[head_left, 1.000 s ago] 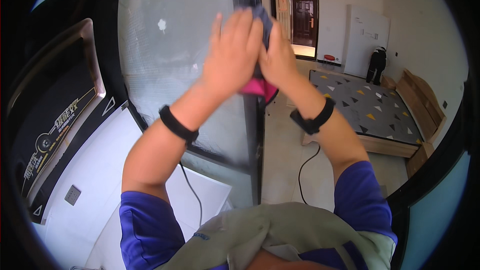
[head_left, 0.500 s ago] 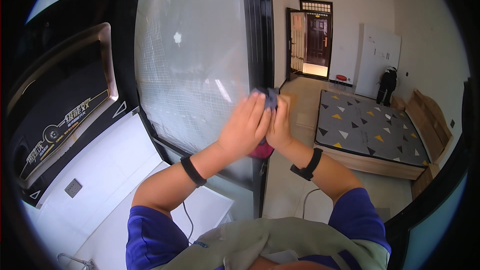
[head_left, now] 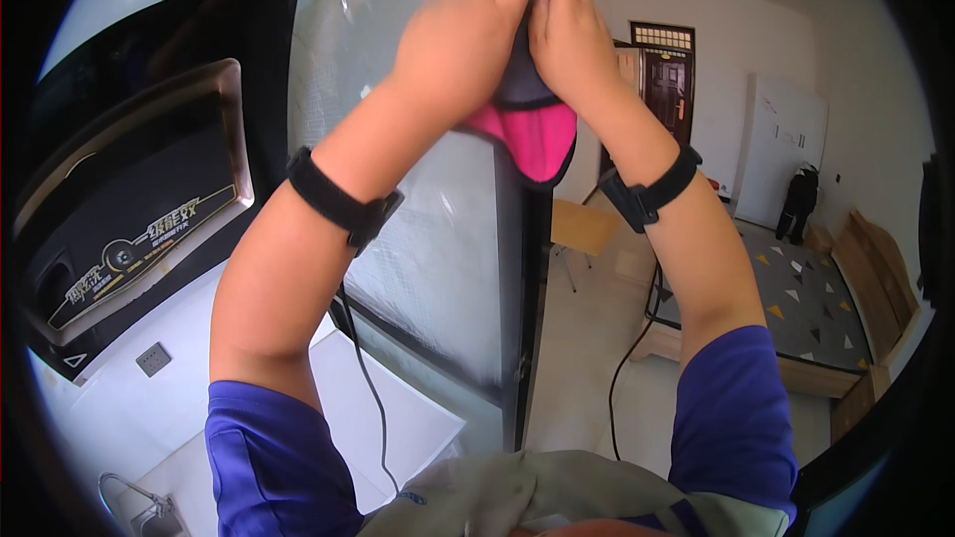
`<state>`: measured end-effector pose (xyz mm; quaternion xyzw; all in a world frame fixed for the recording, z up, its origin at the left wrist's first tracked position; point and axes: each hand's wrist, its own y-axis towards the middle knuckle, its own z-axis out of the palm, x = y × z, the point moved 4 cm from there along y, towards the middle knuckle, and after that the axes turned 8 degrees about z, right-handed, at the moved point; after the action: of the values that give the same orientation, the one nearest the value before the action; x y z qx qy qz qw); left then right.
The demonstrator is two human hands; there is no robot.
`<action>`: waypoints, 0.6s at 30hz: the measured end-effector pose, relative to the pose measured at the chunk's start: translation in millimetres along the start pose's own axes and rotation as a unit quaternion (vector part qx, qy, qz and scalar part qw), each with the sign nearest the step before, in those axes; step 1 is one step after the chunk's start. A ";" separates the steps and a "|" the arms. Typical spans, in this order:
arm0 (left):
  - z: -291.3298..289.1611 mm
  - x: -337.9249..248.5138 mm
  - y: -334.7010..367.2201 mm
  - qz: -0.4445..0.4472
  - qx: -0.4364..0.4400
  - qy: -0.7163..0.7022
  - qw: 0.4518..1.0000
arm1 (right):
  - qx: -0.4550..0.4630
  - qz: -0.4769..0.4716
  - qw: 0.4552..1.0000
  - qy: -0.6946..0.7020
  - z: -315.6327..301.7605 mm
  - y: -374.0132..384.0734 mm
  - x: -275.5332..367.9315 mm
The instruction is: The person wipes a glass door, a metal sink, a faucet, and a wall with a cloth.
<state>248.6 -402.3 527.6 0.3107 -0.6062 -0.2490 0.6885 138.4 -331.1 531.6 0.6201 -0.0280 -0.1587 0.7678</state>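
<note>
High in front of me, both hands grip one cloth (head_left: 532,134), grey on one side and bright pink on the other. My left hand (head_left: 460,35) closes over its upper left part, and my right hand (head_left: 575,35) pinches it from the right. The pink end hangs loose below my fingers. Right behind the cloth runs the dark frame (head_left: 534,318) of a glass door or partition; whether the cloth presses on it I cannot tell. To its left is the frosted glass panel (head_left: 428,239). Black straps with cables circle both my forearms.
A black range hood (head_left: 159,139) hangs at the left above a white counter (head_left: 383,408) and a tap (head_left: 129,487). Beyond the frame, a small wooden table (head_left: 582,226) stands on the tiled floor. Further right are a bed (head_left: 816,308) and a white wardrobe (head_left: 781,139).
Both my hands have risen along the dark frame with the cloth, arms stretched higher. More of its pink side now shows, hanging beneath my hands.
</note>
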 end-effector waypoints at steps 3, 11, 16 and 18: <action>8.7 0.4 7.0 -0.104 0.119 -0.130 0.979 | -0.021 0.024 0.999 -0.004 3.8 1.3 -5.5; 4.5 -64.4 -66.8 -0.023 0.007 0.036 0.999 | 0.059 0.143 0.980 0.128 -18.6 -97.5 18.3; -3.5 -114.5 -118.8 -0.071 0.028 -0.007 0.997 | 0.094 0.169 0.967 0.166 -36.7 -170.0 30.1; -7.8 -131.0 -137.3 -0.086 0.045 -0.018 0.995 | 0.099 0.168 0.966 0.171 -40.8 -194.2 34.9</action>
<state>242.5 -400.8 337.7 0.3882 -0.5998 -0.2853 0.6388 140.7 -337.4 330.3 0.6971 -0.0156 0.0845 0.7118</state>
